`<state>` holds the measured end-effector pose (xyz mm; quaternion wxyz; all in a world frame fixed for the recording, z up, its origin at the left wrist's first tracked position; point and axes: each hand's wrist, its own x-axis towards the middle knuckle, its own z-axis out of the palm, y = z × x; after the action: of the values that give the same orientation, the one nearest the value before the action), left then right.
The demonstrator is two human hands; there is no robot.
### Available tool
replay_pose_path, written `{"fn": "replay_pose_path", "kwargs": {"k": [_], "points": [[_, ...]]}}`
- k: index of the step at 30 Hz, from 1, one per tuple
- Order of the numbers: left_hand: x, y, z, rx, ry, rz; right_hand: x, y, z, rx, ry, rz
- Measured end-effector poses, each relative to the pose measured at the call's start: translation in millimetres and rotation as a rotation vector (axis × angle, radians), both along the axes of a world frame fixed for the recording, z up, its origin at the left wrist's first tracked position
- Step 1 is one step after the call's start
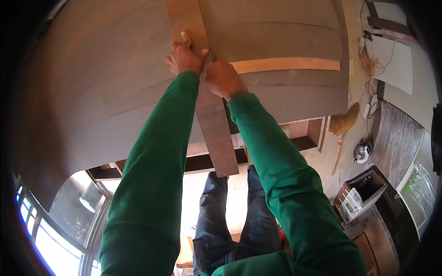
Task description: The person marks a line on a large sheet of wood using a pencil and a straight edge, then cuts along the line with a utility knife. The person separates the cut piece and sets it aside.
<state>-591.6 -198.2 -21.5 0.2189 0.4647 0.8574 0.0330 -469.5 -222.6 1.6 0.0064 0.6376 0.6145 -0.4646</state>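
Observation:
A long, flat brown strip (216, 133) lies across a large grey-brown sheet (276, 37), its near end jutting past the sheet's edge toward my legs. My left hand (186, 59) presses on the strip with its fingers spread, the thumb near the strip's right edge. Right beside it, my right hand (224, 78) is closed in a fist at that same edge. A small dark tip of a slim tool (213, 57) shows just beyond the fist; the rest is hidden in my grip, so its kind is unclear. A lighter orange-brown band (285, 64) runs across the sheet to the right.
Open wooden compartments (306, 138) show under the sheet's near edge. On the floor at right are a broom (341, 126), a circular saw (362, 152), orange cable (368, 60) and a box with papers (359, 202). A window (60, 244) is at lower left.

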Motion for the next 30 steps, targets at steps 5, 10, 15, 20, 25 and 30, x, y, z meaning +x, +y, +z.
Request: {"fn": "replay_pose_path", "kwargs": {"k": [5, 10, 15, 20, 25, 30], "points": [[3.4, 9.7, 0.5, -0.001, -0.077, 0.05, 29.2, -54.7, -15.9, 0.163, -0.073, 0.394], [7.4, 12.5, 3.4, -0.021, -0.084, 0.07, 55.4, -72.5, -0.8, 0.33, -0.147, 0.538], [8.1, 7.6, 1.0, -0.032, -0.072, 0.073, 27.3, 8.1, 14.8, 0.272, 0.121, -0.075], [6.8, 5.5, 0.3, -0.004, -0.081, 0.103, -2.3, 48.5, -9.3, 0.208, 0.199, -0.116], [7.4, 4.8, 0.8, 0.0, -0.072, 0.109, -8.5, 51.3, -23.7, 0.242, 0.155, -0.067], [5.5, 2.5, 3.4, -0.004, -0.066, 0.099, -10.7, 54.2, -12.1, 0.135, 0.139, -0.075]]}}
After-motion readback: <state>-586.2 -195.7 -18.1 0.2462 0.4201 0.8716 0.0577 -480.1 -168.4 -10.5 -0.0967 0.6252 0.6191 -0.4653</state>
